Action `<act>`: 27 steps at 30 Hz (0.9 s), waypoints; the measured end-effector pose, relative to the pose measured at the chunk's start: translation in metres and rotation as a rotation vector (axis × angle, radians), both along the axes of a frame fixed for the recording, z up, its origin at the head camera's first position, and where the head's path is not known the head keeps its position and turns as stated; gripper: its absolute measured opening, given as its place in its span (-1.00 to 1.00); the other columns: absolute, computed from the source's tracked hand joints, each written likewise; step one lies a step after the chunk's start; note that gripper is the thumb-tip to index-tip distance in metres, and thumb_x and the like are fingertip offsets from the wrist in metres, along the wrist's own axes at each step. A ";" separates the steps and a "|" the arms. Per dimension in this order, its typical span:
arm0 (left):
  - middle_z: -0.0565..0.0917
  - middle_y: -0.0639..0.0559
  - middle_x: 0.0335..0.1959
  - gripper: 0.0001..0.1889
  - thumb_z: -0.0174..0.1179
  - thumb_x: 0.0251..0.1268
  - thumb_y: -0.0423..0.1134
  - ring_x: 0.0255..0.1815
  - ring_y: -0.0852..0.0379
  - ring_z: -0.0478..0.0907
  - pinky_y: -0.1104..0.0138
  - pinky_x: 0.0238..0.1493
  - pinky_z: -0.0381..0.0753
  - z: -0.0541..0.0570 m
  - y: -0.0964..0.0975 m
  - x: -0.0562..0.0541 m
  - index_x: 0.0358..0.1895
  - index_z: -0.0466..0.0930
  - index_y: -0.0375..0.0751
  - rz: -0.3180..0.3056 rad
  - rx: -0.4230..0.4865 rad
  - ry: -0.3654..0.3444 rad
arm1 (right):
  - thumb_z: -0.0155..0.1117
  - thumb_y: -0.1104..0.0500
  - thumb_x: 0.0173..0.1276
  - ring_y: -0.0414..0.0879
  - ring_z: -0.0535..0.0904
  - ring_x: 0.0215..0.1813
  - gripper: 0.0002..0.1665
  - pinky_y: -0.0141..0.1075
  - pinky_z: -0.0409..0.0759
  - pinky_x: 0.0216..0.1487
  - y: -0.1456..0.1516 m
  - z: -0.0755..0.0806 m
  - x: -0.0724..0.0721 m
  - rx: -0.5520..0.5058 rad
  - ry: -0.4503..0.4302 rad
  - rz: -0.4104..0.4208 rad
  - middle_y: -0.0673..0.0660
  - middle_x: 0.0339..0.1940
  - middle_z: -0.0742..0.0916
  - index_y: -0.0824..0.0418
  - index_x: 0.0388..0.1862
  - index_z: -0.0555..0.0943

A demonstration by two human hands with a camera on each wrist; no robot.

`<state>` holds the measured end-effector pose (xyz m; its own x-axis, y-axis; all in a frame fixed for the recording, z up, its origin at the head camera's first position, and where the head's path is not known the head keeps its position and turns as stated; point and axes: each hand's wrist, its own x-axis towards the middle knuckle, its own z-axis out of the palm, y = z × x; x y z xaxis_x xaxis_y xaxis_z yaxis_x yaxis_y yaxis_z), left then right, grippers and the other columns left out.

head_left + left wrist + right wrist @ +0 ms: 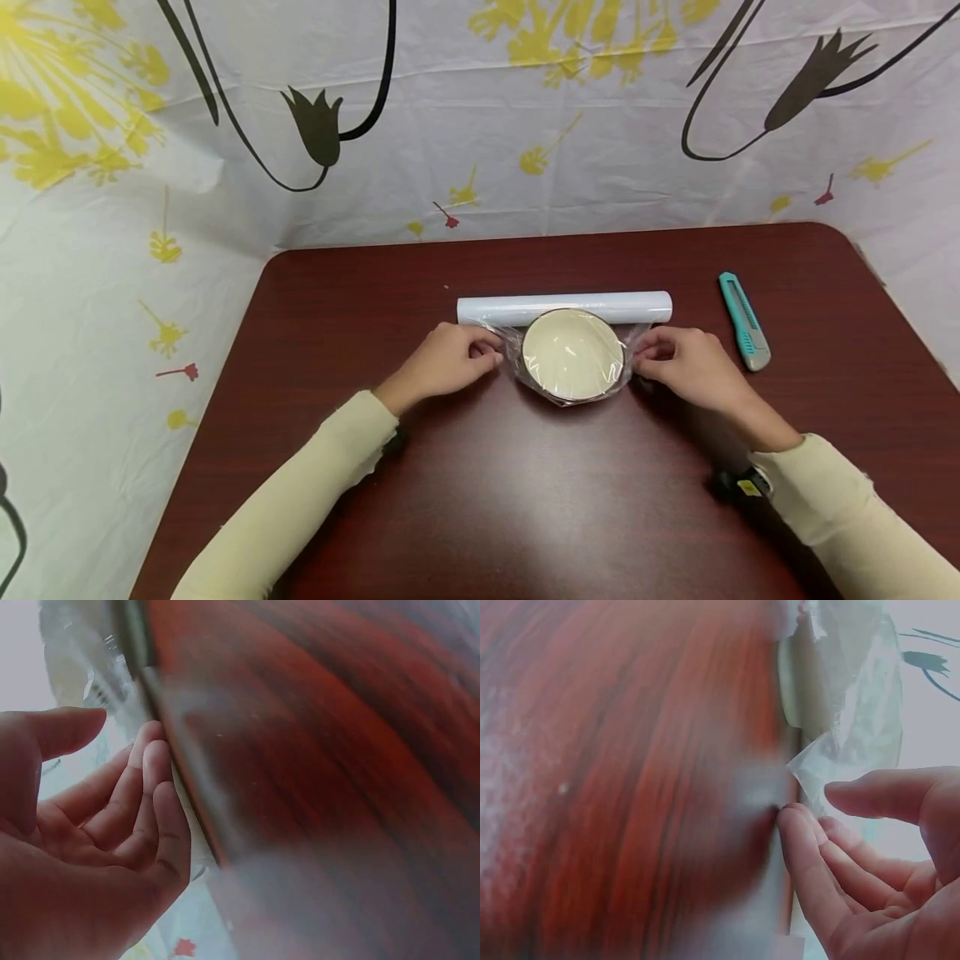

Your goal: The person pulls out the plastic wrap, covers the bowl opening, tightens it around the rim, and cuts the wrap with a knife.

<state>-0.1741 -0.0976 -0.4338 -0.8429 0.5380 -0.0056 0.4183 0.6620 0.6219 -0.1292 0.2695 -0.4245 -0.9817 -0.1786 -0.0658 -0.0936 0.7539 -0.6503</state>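
Note:
A cream bowl [573, 354] with a dark rim sits mid-table, and clear plastic wrap [564, 398] lies over it, bunching out at both sides. My left hand [455, 357] is at the wrap's left edge, with its fingers loosely bent. In the left wrist view its thumb [79, 731] stands apart from the fingers. On the other side, my right hand [690, 367] is beside the wrap's right edge. The right wrist view shows a loose corner of wrap [814, 761] near the separated right thumb and fingers.
Right behind the bowl lies a white roll [562, 308], lengthwise across the table. A teal box cutter [744, 321] rests to the right, beyond my right hand. The dark red wooden table [540, 500] meets a flower-patterned sheet [420, 192] at its back and left.

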 end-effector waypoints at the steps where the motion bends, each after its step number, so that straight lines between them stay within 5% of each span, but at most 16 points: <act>1: 0.82 0.15 -0.24 -0.76 0.36 0.51 -0.17 -0.22 0.26 0.71 0.32 -0.09 0.72 0.001 -0.002 -0.001 0.08 0.87 -0.16 0.019 0.026 -0.037 | 0.55 0.15 0.41 -0.24 0.73 -0.25 -0.74 -0.41 0.56 -0.21 0.001 0.001 0.001 -0.024 -0.038 -0.014 -0.02 -0.25 0.88 0.18 0.03 0.80; 5: 0.84 0.15 -0.24 -0.74 0.35 0.52 -0.18 -0.27 0.24 0.70 0.30 -0.16 0.68 0.005 -0.013 -0.002 0.12 0.86 -0.15 0.081 0.107 -0.159 | 0.50 0.11 0.50 -0.20 0.78 -0.23 -0.51 -0.40 0.69 -0.17 0.009 0.003 0.003 -0.132 -0.166 -0.062 0.10 -0.15 0.88 0.33 0.27 0.63; 7: 0.84 0.15 -0.24 -0.74 0.34 0.53 -0.19 -0.29 0.22 0.69 0.29 -0.18 0.66 0.007 -0.019 -0.001 0.13 0.85 -0.14 0.105 0.110 -0.157 | 0.46 0.10 0.55 -0.16 0.78 -0.24 -0.50 -0.37 0.70 -0.20 0.014 0.004 0.004 -0.139 -0.164 -0.072 0.14 -0.13 0.87 0.36 0.29 0.57; 14: 0.78 0.14 -0.26 -0.72 0.32 0.54 -0.26 -0.31 0.20 0.66 0.22 -0.19 0.68 0.022 -0.029 0.016 0.20 0.78 -0.21 0.112 0.096 0.027 | 0.48 0.03 0.53 -0.24 0.60 -0.24 -0.65 -0.38 0.48 -0.27 0.026 0.025 0.018 0.041 0.067 -0.118 0.07 -0.19 0.77 0.21 0.05 0.59; 18: 0.77 0.11 -0.19 -0.58 0.40 0.47 -0.30 -0.21 0.20 0.70 0.23 -0.15 0.74 0.031 -0.025 0.028 0.33 0.70 -0.25 0.071 0.098 0.110 | 0.55 0.07 0.47 -0.30 0.63 -0.21 -0.61 -0.45 0.48 -0.24 0.021 0.039 0.027 0.057 0.134 -0.081 0.00 -0.20 0.79 0.18 0.12 0.62; 23: 0.73 0.17 -0.21 -0.36 0.53 0.41 -0.19 -0.23 0.23 0.67 0.24 -0.16 0.74 0.035 -0.006 0.040 0.50 0.56 -0.17 0.000 0.000 0.191 | 0.73 0.13 0.29 -0.13 0.73 -0.17 -0.20 -0.37 0.66 -0.18 0.002 0.045 0.032 0.068 0.193 0.088 0.02 -0.16 0.77 0.34 0.38 0.51; 27: 0.72 0.25 -0.31 -0.08 0.59 0.34 0.02 -0.39 0.24 0.63 0.20 -0.34 0.71 0.035 0.013 0.047 0.67 0.34 -0.12 -0.022 -0.112 0.196 | 0.82 -0.05 0.17 -0.05 0.68 -0.16 0.27 -0.10 0.68 -0.15 -0.017 0.041 0.034 0.133 0.115 0.163 0.07 -0.12 0.76 0.42 0.63 0.26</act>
